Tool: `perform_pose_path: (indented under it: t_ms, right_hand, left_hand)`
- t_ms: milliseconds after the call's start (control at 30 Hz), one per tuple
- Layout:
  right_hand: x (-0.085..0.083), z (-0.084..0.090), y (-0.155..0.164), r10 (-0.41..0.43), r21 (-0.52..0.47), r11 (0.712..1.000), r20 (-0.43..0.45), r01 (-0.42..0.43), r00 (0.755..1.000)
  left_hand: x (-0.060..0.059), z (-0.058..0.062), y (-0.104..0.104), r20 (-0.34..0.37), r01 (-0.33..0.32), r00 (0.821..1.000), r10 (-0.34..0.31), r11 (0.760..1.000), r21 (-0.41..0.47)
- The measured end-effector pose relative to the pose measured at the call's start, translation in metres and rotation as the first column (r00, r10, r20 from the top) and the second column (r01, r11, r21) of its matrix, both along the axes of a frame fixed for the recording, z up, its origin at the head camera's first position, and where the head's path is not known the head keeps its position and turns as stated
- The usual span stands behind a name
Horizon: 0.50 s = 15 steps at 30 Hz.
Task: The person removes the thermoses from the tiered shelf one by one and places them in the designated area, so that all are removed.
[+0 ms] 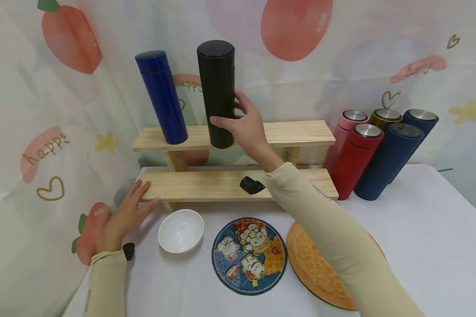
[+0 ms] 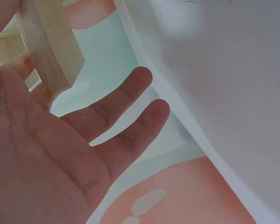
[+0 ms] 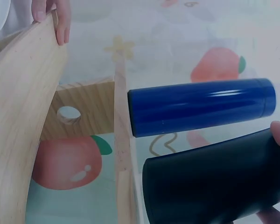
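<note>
My right hand (image 1: 247,127) grips a tall black thermos bottle (image 1: 217,88) around its lower half, thumb across the front. The bottle stands upright, its base close over the upper board of a two-tier wooden shelf (image 1: 297,133). In the right wrist view, the base of the black bottle (image 3: 210,182) is right by the board's edge. A blue thermos bottle (image 1: 162,97) is on that board to the left. My left hand (image 1: 124,218) holds the left end of the lower board (image 1: 206,187) between thumb and fingers; in the left wrist view two other fingers (image 2: 130,135) stretch out free.
Right of the shelf stand several more bottles, including a red one (image 1: 361,158) and a navy one (image 1: 386,163). In front lie a white bowl (image 1: 181,231), a round cartoon mat (image 1: 249,255) and an orange round mat (image 1: 317,273), partly under my right sleeve. A patterned cloth (image 1: 365,53) hangs behind.
</note>
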State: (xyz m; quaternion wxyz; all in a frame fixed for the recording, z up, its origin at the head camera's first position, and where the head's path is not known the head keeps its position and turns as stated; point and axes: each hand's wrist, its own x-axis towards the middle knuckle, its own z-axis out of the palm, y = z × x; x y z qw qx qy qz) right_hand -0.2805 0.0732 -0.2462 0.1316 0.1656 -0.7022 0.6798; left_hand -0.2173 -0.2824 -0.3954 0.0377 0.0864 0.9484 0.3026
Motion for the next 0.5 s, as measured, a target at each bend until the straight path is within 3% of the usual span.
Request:
perform_pose_path:
  t_ms: [500]
  right_hand:
    - [0.029,-0.012,0.025,0.014,-0.049,0.999,-0.02,-0.015,1.0]
  left_hand:
    - [0.002,0.002,0.0,0.009,0.009,1.0,-0.009,1.0,0.003]
